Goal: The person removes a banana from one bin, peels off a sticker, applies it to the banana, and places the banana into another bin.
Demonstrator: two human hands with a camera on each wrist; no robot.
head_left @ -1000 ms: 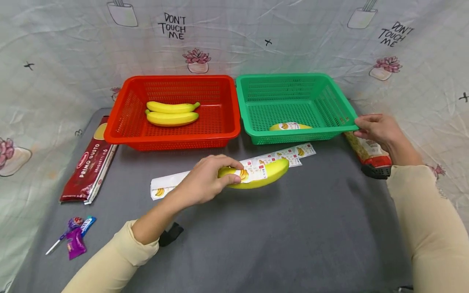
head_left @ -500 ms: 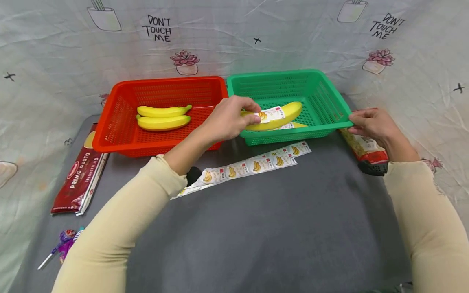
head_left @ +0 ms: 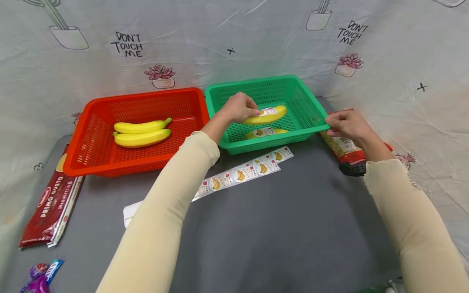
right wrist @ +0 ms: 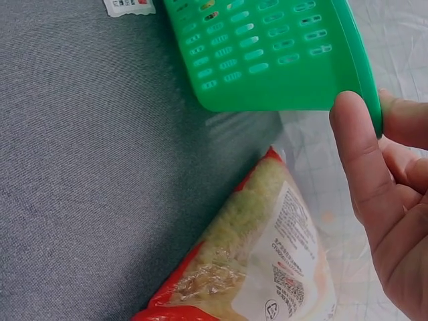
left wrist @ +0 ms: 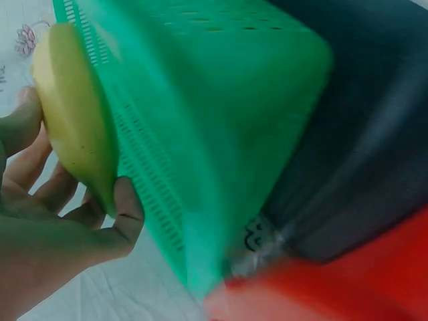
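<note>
My left hand (head_left: 239, 109) grips a labelled yellow banana (head_left: 269, 114) over the inside of the green basket (head_left: 309, 106). The left wrist view shows that banana (left wrist: 70, 127) in my fingers (left wrist: 127, 207) beside the green basket wall (left wrist: 200, 134). A second labelled banana (head_left: 264, 132) lies on the basket floor below it. My right hand (head_left: 346, 123) pinches the basket's right front rim; the thumb (right wrist: 358, 154) presses the green corner (right wrist: 287, 60). Two plain bananas (head_left: 141, 133) lie in the red basket (head_left: 91, 150).
A strip of banana stickers (head_left: 242, 174) lies on the grey mat in front of the green basket. A pasta bag (right wrist: 247, 261) sits under my right hand. A spaghetti pack (head_left: 51, 203) and candy wrappers (head_left: 42, 274) lie at the left.
My left hand lifted the labelled banana from the mat near the sticker strip, over the green basket's front wall, into the basket. My right hand stayed on the rim.
</note>
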